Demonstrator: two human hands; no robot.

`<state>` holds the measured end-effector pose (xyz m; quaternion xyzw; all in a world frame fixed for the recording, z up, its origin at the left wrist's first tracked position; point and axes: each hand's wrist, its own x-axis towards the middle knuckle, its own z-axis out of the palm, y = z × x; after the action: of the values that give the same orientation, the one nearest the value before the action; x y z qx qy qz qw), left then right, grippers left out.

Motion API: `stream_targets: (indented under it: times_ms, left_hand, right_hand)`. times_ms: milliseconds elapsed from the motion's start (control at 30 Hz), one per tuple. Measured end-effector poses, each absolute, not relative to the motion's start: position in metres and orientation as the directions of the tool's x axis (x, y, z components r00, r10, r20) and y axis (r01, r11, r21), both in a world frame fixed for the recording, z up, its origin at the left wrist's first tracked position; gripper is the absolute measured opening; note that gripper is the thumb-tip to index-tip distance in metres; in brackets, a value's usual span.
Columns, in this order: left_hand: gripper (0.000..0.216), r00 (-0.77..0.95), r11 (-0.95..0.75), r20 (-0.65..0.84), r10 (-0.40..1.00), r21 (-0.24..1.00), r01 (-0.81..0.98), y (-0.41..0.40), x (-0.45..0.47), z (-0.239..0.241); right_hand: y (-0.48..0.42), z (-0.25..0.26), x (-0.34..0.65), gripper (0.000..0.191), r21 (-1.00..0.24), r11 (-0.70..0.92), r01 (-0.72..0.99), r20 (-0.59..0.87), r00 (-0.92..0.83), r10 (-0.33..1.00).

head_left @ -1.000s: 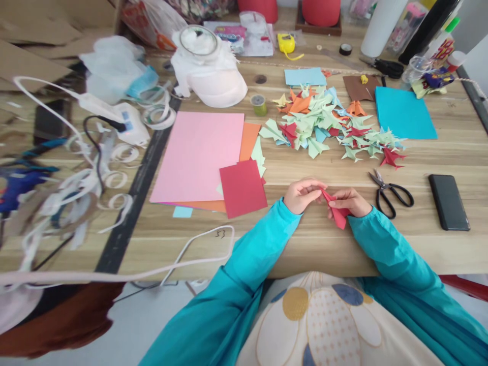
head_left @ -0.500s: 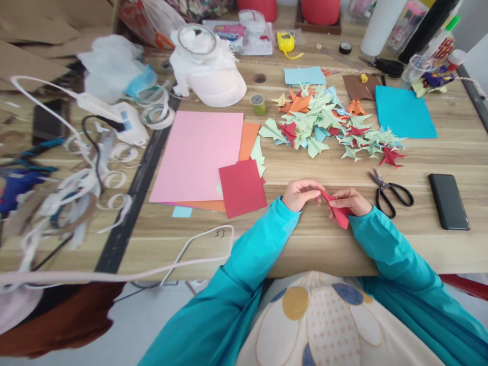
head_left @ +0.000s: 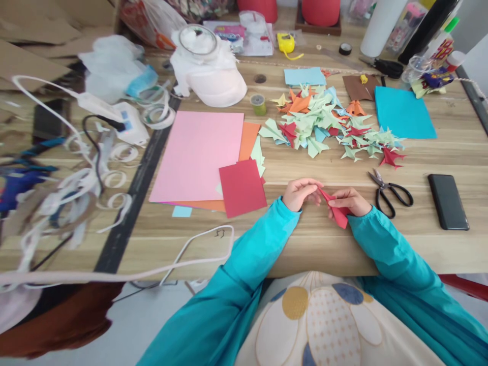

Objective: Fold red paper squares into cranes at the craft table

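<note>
Folded red paper [head_left: 339,216] in thumb-and-finger pinch of right hand [head_left: 354,202], narrow tip at half-curled left hand [head_left: 298,194] of unclear grip.

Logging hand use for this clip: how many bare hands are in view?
2: the left hand at the pointed end of the red folded paper, and the right hand pinching its wider part. No other hand shows.

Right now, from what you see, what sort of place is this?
Probably a craft table, at home or in a workshop: paper figures lie in a pile, scissors lie nearby, and the right hand holds folded red paper.
</note>
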<state>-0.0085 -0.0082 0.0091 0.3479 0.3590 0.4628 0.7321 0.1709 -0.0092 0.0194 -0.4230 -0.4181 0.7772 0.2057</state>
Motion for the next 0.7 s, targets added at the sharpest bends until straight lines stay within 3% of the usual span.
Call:
stream_targets:
  times_ms: [233,700]
  left_hand:
    - [0.03,0.276,0.32,-0.248,0.929,0.911,-0.258,-0.0112,-0.0049,0.015]
    - [0.033,0.361,0.391,-0.274,0.892,0.868,-0.307,-0.011,-0.0071,0.0132]
  right_hand:
    - [-0.0099,0.0199,0.1688,0.02,-0.824,-0.567,-0.009,-0.475,-0.533,0.7]
    - [-0.0089,0.0262,0.167,0.023,-0.802,-0.597,-0.006,-0.506,-0.522,0.686]
